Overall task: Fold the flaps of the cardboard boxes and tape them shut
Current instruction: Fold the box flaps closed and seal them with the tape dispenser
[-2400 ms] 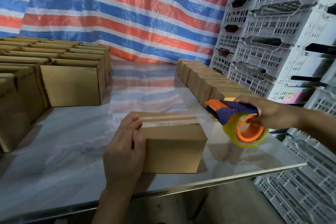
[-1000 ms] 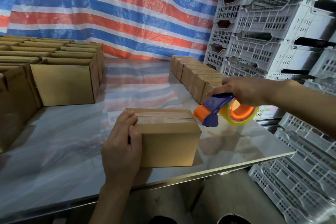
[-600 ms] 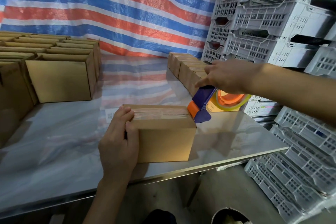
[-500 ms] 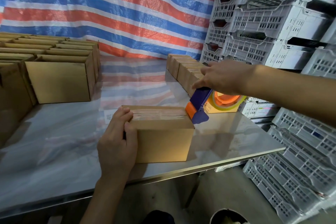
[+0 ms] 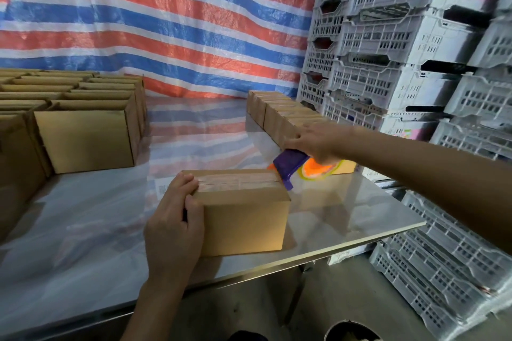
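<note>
One box point(image 5: 243, 219) sat on the worktop point(image 5: 97, 216) between two grips: the left grip point(image 5: 173, 227) clasped its near end; the right grip point(image 5: 318, 141) clutched one dispenser point(image 5: 291, 165), touching the box's far top edge.

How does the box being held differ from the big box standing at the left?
The held box is taped shut on top; the left box stands open. The held box looks smaller than the left box. The left hand grips the held box; no hand touches the left box. Both are brown cardboard.
</note>
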